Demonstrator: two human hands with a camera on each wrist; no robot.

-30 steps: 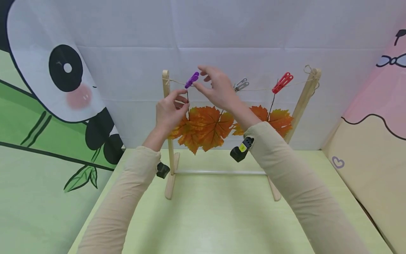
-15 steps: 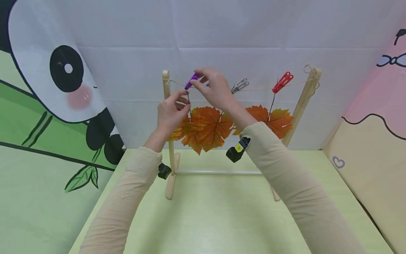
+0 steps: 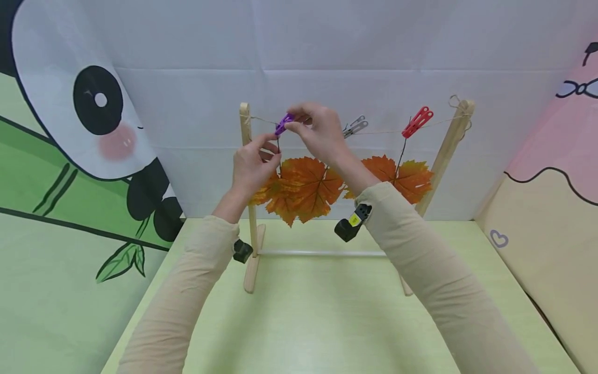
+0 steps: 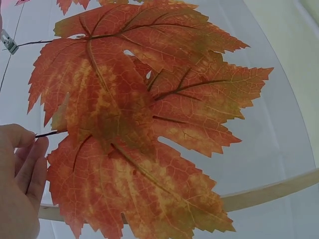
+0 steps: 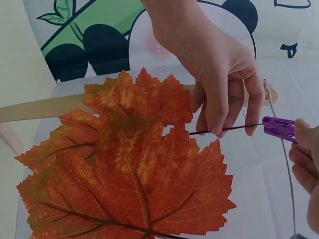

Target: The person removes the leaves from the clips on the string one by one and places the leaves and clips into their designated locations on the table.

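Nearest my head camera: the bench (image 3: 299,322), with the rack's left foot (image 3: 250,275) well back on it, toward the far left corner. The right foot is mostly behind a sleeve.

Above this, the left hand (image 3: 249,165) pinches a thin dark stem (image 4: 48,134) between thumb and fingers, as it did a second ago. Orange leaves (image 3: 313,187) hang beside it, overlapping (I cannot sort out every edge).

Change noted: the right hand (image 3: 322,134) had its index finger lifted off the purple peg (image 3: 283,124); thumb and fingers now pinch the peg's upper end. The peg sits slightly lower than before, tilted, up near the left post (image 3: 246,124), above the bench's far left part. On the right wrist view the stem reaches its tip and the string (image 5: 289,184) crosses its body. I cannot tell whether both are caught in its mouth.

My reading: the peg is under control again and being settled at the stem, though not yet released.

Farther along the line toward the bench's right side, a grey peg (image 3: 356,126) and a red peg (image 3: 417,122) each bear a stem. Behind everything, beyond the far edge, hangs a pale backdrop (image 3: 187,41).
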